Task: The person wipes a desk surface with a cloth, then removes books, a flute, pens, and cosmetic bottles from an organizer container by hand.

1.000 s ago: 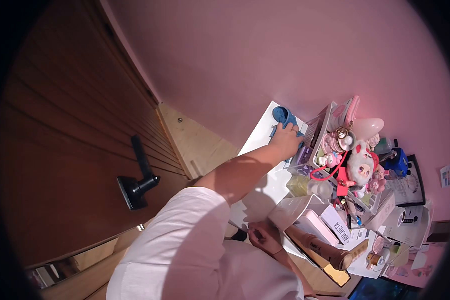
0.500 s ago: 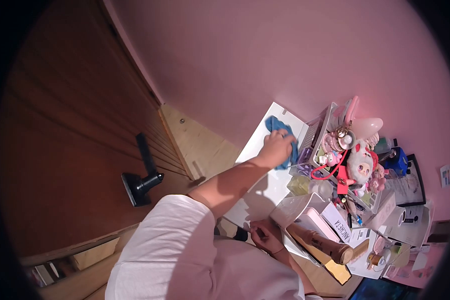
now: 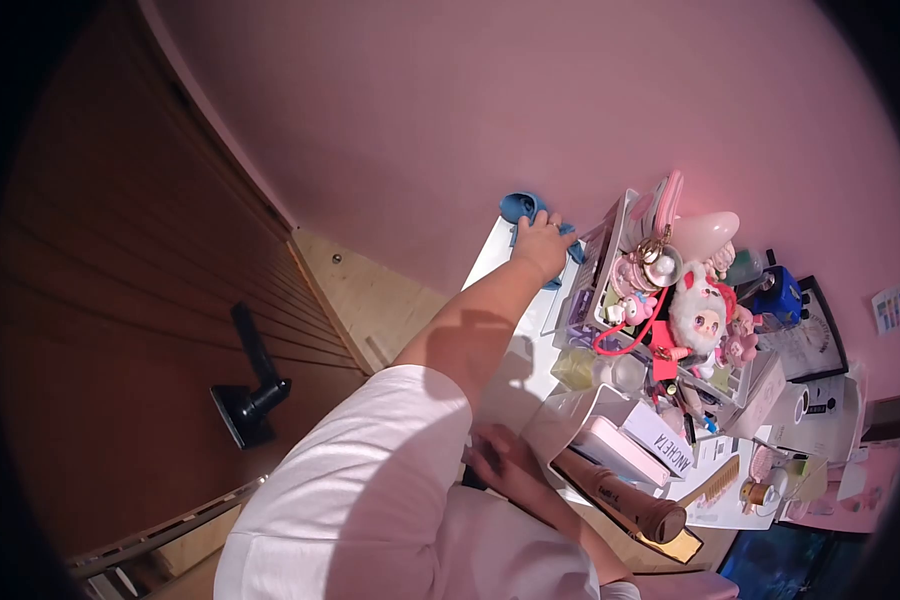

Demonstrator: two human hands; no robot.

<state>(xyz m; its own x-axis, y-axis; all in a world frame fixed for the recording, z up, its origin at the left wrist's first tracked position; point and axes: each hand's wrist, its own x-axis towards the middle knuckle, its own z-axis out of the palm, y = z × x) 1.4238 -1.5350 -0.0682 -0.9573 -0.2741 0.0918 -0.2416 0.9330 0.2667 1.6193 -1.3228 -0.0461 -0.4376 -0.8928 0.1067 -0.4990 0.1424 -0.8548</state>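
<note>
The white short-sleeved shirt (image 3: 350, 450) is brightly lit at left, shadowed at right — the brown wooden door (image 3: 120, 340) at left is dim. Glare spots the glossy pale-pink rounded object (image 3: 708, 236); fisheye distortion bows lines — black vignetting darkens the corners.

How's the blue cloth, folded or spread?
Neither, it's bunched: the blue cloth curls up at one end, crumpled around the left hand.

Soft matt cloth (image 3: 520, 207), smooth white tabletop (image 3: 494, 251), furry plush doll (image 3: 687, 322), grooved wooden door (image 3: 120, 330)
</note>
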